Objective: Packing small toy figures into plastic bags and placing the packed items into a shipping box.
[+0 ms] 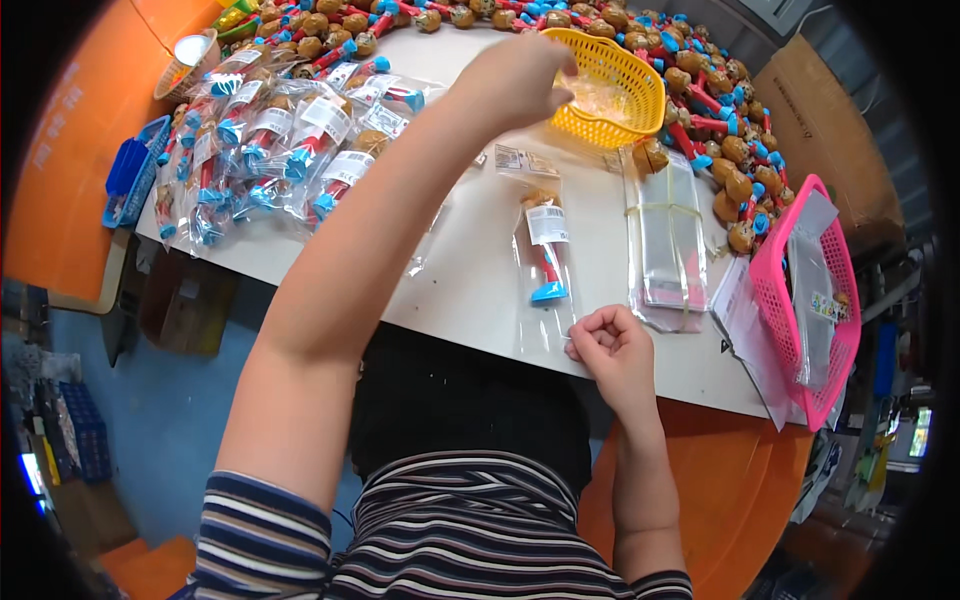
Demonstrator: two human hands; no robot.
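Observation:
A clear plastic bag (532,325) lies on the table in front of me, holding a toy (550,268) with a brown round head, red middle, blue base and white label. My right hand (620,355) is closed at the bag's lower right corner, thumb and fingers pinching its edge. Stretched far across the table, my left hand (520,82) hovers at the left rim of the yellow basket (650,105). Its fingers are bent, with a gap to the thumb, and nothing shows between them. Thin clear pieces (600,98) lie inside the basket.
Bagged toys (270,135) pile up at left, beside a blue basket (148,165). Loose toys (735,150) line the far and right edges. Right of the bag lies a banded stack of clear bags (668,240). A pink basket (770,290) stands at the right edge.

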